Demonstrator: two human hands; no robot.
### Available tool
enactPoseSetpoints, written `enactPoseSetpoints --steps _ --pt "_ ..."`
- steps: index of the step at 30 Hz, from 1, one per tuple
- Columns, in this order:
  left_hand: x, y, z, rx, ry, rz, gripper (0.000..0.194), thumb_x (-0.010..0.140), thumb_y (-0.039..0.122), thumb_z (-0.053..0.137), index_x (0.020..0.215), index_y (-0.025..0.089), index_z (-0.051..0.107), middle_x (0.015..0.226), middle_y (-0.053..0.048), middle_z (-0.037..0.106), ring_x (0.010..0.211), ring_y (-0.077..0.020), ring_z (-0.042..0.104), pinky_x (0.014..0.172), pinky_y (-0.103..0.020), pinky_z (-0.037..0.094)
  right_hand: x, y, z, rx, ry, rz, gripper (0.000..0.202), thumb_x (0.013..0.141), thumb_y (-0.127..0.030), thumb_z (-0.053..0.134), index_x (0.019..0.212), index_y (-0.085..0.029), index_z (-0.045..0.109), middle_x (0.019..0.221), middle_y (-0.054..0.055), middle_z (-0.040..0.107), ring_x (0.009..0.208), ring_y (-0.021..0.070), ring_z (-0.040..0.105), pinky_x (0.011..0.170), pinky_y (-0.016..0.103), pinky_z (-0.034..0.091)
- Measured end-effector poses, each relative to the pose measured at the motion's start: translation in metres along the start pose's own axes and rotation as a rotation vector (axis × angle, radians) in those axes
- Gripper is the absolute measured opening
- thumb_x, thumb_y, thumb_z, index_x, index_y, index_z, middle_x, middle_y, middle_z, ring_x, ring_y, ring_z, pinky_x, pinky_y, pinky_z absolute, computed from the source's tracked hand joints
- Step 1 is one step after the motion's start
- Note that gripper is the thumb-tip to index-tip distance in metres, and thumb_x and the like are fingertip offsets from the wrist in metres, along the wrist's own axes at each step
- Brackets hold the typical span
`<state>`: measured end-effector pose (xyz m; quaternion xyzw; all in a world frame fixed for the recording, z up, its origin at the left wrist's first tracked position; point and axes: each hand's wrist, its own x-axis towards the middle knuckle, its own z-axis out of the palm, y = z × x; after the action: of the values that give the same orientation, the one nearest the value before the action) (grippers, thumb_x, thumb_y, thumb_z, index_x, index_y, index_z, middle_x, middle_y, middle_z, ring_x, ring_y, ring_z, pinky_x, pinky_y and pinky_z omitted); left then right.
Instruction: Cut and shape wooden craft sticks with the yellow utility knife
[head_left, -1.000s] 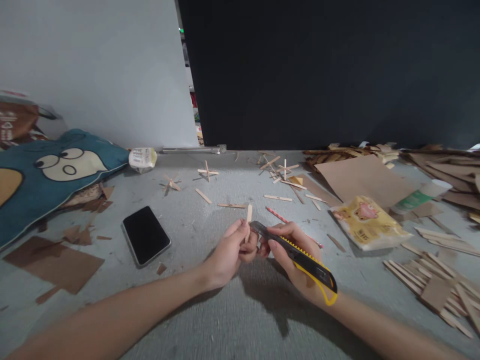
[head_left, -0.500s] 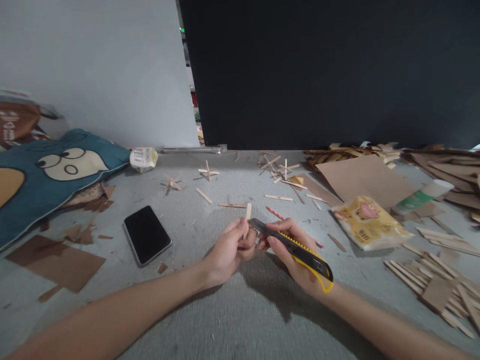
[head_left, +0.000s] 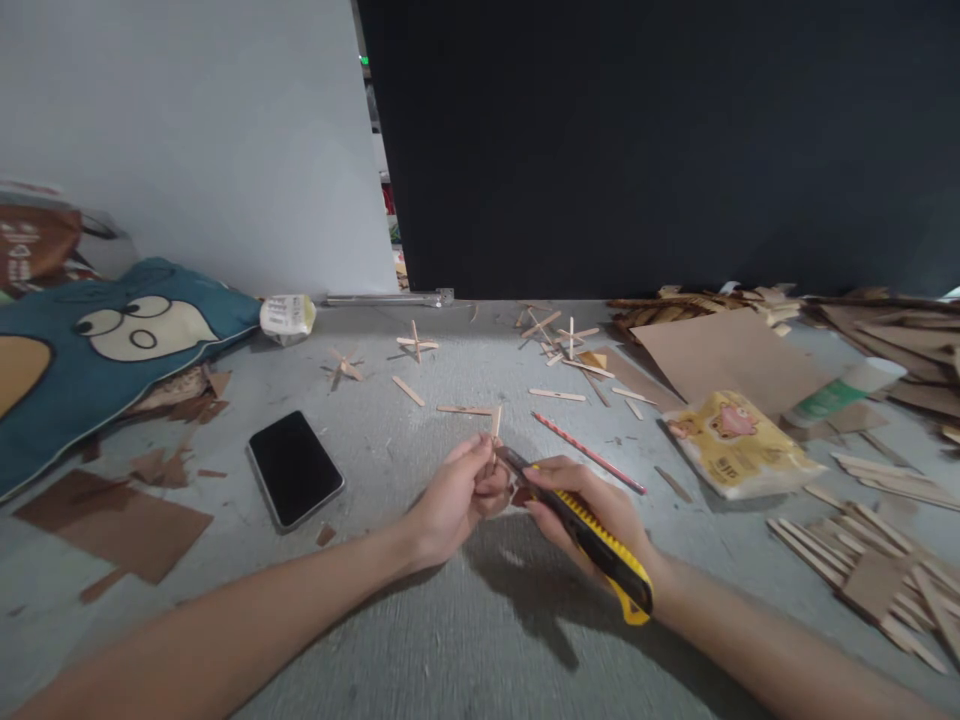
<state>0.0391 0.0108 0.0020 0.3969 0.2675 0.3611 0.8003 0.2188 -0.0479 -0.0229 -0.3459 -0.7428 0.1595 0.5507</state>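
My left hand [head_left: 457, 495] pinches a flat wooden craft stick [head_left: 496, 421], whose upper end sticks up past the fingertips. Closed around a yellow and black utility knife [head_left: 592, 530], my right hand [head_left: 600, 500] holds its front end against the stick by the left fingers. The exact spot where blade and stick meet is partly hidden by the fingers. Just beyond the hands lies another craft stick [head_left: 461, 409]. A red patterned pencil [head_left: 589, 452] rests on the table to the right of the stick.
Small crossed-stick pieces [head_left: 417, 343] stand toward the back. To the left are a phone [head_left: 294, 470], cardboard scraps [head_left: 112, 520] and a blue cushion [head_left: 127, 340]. On the right lie a yellow packet [head_left: 739, 445], a glue stick [head_left: 847, 392] and a pile of sticks [head_left: 810, 555].
My right hand has turned the knife, its rear end swinging down and toward me. The pencil shows more fully. The stick in my left hand has tilted or turned slightly.
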Motion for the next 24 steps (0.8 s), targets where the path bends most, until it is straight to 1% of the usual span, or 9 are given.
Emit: enactPoseSetpoints --steps 2,4,6,8,10,13,15,20,24 --pt "0.001 0.000 0.000 0.028 -0.014 0.014 0.042 0.095 0.054 0.069 0.087 0.020 0.047 0.064 0.008 0.038 0.052 -0.0069 0.023 0.049 -0.019 0.020 -0.002 0.000 -0.004 -0.055 0.110 -0.031 0.025 0.100 -0.020 0.060 0.124 -0.026 0.061 0.103 0.008 0.071 0.084 0.0213 0.074 0.071 0.036 0.060" --pt "0.001 -0.001 -0.001 0.074 -0.035 0.022 0.043 0.096 0.058 0.066 0.089 0.020 0.047 0.064 0.007 0.041 0.052 -0.0074 0.025 0.049 -0.020 0.020 -0.001 0.000 -0.008 -0.189 0.214 -0.060 0.022 0.098 -0.025 0.060 0.120 -0.026 0.065 0.110 0.011 0.067 0.095 0.0267 0.070 0.081 0.044 0.058" --pt "0.001 -0.003 -0.002 0.136 -0.063 0.024 0.046 0.095 0.062 0.064 0.090 0.020 0.047 0.063 0.007 0.041 0.052 -0.0079 0.028 0.050 -0.021 0.021 0.002 0.000 -0.011 -0.342 0.244 -0.074 0.019 0.095 -0.025 0.060 0.112 -0.027 0.068 0.117 0.012 0.066 0.104 0.0308 0.067 0.089 0.050 0.053" --pt "0.000 -0.005 -0.002 0.193 -0.096 0.023 0.049 0.092 0.066 0.066 0.091 0.021 0.047 0.064 0.007 0.043 0.054 -0.0083 0.030 0.051 -0.021 0.021 0.006 0.001 -0.011 -0.415 0.199 -0.074 0.020 0.095 -0.018 0.059 0.111 -0.028 0.066 0.111 0.009 0.069 0.101 0.0292 0.068 0.092 0.050 0.047" --pt "-0.001 -0.005 -0.002 0.251 -0.138 0.020 0.050 0.092 0.068 0.065 0.091 0.021 0.046 0.065 0.007 0.045 0.055 -0.0089 0.031 0.051 -0.022 0.020 0.009 0.004 -0.009 -0.418 0.119 -0.064 0.026 0.096 -0.011 0.055 0.115 -0.028 0.063 0.094 0.003 0.070 0.086 0.0238 0.068 0.091 0.046 0.044" --pt "-0.003 -0.006 -0.001 0.309 -0.205 0.030 0.050 0.094 0.069 0.061 0.091 0.022 0.044 0.064 0.007 0.047 0.054 -0.0096 0.030 0.052 -0.024 0.019 0.008 0.008 -0.006 -0.420 0.037 -0.041 0.027 0.101 -0.012 0.052 0.119 -0.029 0.061 0.076 -0.002 0.064 0.072 0.0196 0.064 0.085 0.042 0.041" --pt "-0.003 -0.006 -0.002 0.318 -0.220 0.027 0.050 0.093 0.070 0.062 0.093 0.023 0.043 0.065 0.007 0.049 0.055 -0.0099 0.032 0.053 -0.024 0.020 0.007 0.009 -0.005 -0.438 0.011 -0.034 0.024 0.103 -0.015 0.054 0.120 -0.029 0.063 0.075 -0.002 0.064 0.071 0.0194 0.064 0.082 0.040 0.039" --pt "-0.002 -0.011 -0.005 0.333 -0.203 0.019 0.052 0.091 0.071 0.064 0.097 0.022 0.045 0.073 0.005 0.052 0.061 -0.0105 0.040 0.057 -0.024 0.026 0.006 0.010 -0.007 -0.435 -0.039 -0.022 0.019 0.103 -0.018 0.059 0.117 -0.028 0.067 0.074 -0.002 0.066 0.069 0.0183 0.063 0.081 0.039 0.037" --pt "-0.001 -0.014 -0.006 0.342 -0.214 0.018 0.053 0.091 0.072 0.064 0.095 0.022 0.045 0.072 0.006 0.050 0.061 -0.0105 0.040 0.058 -0.025 0.027 0.006 0.011 -0.007 -0.392 -0.043 -0.003 0.014 0.102 -0.019 0.061 0.110 -0.027 0.068 0.073 -0.002 0.066 0.067 0.0176 0.063 0.080 0.038 0.038"
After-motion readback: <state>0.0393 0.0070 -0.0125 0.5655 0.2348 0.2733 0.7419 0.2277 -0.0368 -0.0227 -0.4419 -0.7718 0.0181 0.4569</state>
